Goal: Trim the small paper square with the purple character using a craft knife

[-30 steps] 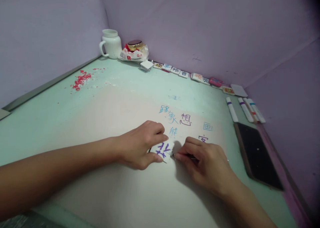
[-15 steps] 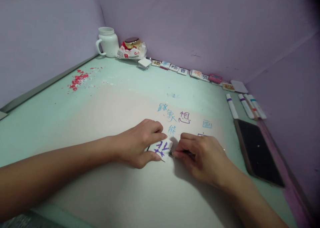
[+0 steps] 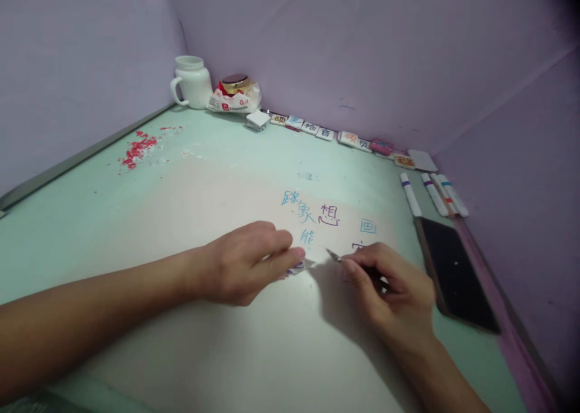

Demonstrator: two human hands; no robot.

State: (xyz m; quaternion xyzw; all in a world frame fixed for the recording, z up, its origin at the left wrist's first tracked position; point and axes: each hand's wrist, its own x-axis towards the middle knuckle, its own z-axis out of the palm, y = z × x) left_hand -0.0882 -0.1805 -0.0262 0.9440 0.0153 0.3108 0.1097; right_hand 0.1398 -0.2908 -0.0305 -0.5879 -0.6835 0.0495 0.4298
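My left hand (image 3: 254, 262) is closed over a small white block with purple writing (image 3: 295, 269), pinched between thumb and fingers just above the white sheet. Most of the block is hidden by the fingers. In my right hand (image 3: 392, 280) is a craft knife (image 3: 334, 255), gripped like a pen, its pointed metal blade aimed up and left. The blade tip is apart from the block, to its right. Blue and purple written characters (image 3: 329, 214) lie on the sheet just beyond both hands.
A dark phone-like slab (image 3: 455, 274) lies at the right, with several white markers (image 3: 410, 194) behind it. Along the back wall stand several small lettered blocks (image 3: 325, 133), a white mug (image 3: 193, 83) and a wrapped jar (image 3: 235, 95). Red shavings (image 3: 138, 150) are scattered at the left.
My left hand has turned the block, so its purple face is mostly hidden. My right hand has drawn the knife away from the block to the right and raised its tip. The view has shifted slightly.
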